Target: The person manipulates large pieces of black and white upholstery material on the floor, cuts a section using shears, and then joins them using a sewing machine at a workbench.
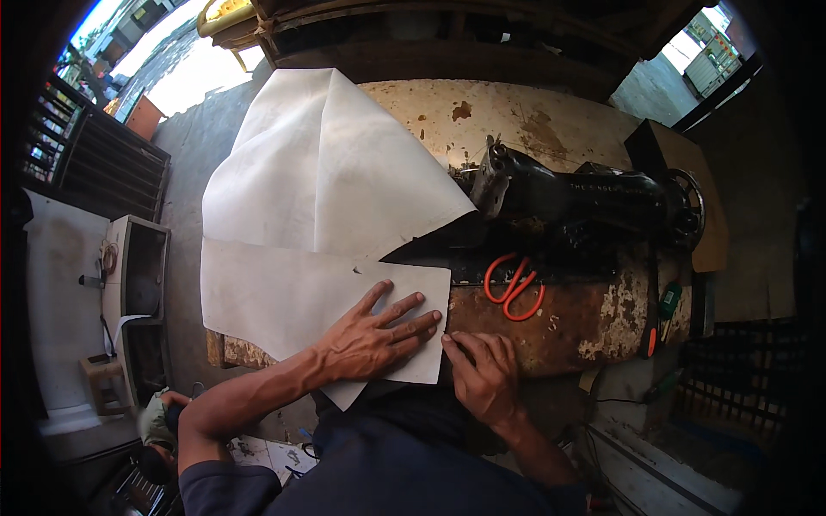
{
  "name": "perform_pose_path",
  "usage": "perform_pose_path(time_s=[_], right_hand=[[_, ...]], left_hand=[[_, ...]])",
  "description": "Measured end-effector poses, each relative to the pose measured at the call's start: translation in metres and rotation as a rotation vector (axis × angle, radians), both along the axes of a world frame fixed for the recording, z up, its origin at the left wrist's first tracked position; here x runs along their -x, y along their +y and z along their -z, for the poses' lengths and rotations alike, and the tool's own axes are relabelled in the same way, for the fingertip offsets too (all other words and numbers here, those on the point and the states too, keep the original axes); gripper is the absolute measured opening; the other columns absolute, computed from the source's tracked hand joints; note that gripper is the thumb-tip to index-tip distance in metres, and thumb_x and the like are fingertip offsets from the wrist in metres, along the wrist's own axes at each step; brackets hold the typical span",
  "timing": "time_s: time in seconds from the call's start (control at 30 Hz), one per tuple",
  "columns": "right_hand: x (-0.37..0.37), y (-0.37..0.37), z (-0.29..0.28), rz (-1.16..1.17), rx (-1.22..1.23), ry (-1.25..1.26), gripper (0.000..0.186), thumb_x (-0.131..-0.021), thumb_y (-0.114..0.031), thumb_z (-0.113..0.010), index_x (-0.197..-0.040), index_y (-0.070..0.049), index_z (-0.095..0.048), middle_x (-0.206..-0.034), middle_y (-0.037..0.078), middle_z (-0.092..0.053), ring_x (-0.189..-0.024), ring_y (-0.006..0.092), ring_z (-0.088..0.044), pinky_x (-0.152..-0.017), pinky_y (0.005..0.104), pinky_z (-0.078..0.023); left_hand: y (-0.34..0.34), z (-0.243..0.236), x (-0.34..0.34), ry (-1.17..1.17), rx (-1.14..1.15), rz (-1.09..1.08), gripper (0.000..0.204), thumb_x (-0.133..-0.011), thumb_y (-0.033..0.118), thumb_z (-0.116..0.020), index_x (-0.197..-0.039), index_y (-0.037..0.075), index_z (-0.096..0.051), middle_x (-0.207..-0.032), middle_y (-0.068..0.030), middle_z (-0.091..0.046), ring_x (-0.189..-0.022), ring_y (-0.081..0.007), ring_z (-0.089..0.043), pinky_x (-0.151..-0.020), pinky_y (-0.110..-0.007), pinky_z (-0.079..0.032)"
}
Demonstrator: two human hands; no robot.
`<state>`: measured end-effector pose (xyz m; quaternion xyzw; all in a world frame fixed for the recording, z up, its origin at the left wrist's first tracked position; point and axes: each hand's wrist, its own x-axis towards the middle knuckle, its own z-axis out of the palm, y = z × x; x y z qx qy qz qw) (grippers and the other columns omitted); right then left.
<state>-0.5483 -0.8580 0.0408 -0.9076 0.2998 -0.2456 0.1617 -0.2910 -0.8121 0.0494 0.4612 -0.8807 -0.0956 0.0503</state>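
Sheeting (267, 279), white and broad, spreads across the left half of the worn worktable (564, 340) in front of the seated person, rising toward the far side in a soft peak with a crease down it, while one corner drops past the near edge toward the person's lap. From where I stand, the left hand (370, 340) rests palm down on the near layer, fingers fanned and relaxed, clasping nothing, its fingertips close to the straight right-hand edge. The right hand (483, 370) is at that same edge, thumb and forefinger brought together and the other fingers curled; I cannot tell whether it pinches the material or merely touches it. Just beyond, a black sewing machine (572, 193) stands with its needle end beside the sheeting and its handwheel at the far right. Scissors (514, 288) with red-orange handles lie on the table in front of it, near the right hand. Farther right I see a green-handled tool (669, 299), and low on the left, another person (159, 426).
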Motion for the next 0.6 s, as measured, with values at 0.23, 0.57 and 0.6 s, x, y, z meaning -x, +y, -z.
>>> perform_pose_path(time_s=[0.23, 0.57, 0.6], right_hand=[[0.002, 0.080, -0.001, 0.087, -1.062, -0.034, 0.028, -0.101, -0.023, -0.069, -0.114, 0.001, -0.070, -0.094, 0.015, -0.077, -0.082, 0.0229, -0.078, -0.071, 0.0338, -0.060], [-0.036, 0.073, 0.002, 0.141, -1.478, -0.338, 0.029, -0.108, -0.023, -0.056, -0.111, 0.002, -0.070, -0.097, 0.011, -0.077, -0.076, 0.0106, -0.071, -0.068, 0.0268, -0.056], [-0.033, 0.065, 0.000, 0.130, -1.439, -0.313, 0.028, -0.108, -0.022, -0.056, -0.110, 0.002, -0.070, -0.095, 0.010, -0.077, -0.071, 0.0113, -0.071, -0.064, 0.0267, -0.056]], left_hand=[[0.009, 0.000, 0.007, -0.009, -0.027, -0.049, 0.048, -0.103, 0.041, -0.058, -0.144, 0.018, -0.060, -0.163, 0.0014, -0.044, -0.151, -0.0262, -0.039, -0.119, -0.074, -0.024], [-0.020, 0.023, -0.013, 0.081, 0.040, -0.043, 0.051, -0.096, 0.037, -0.066, -0.144, 0.018, -0.060, -0.159, -0.0005, -0.049, -0.147, -0.0313, -0.045, -0.119, -0.077, -0.018], [-0.029, 0.023, -0.016, 0.071, 0.064, -0.073, 0.050, -0.097, 0.037, -0.066, -0.143, 0.018, -0.060, -0.159, -0.0011, -0.050, -0.147, -0.0318, -0.045, -0.120, -0.076, -0.018]])
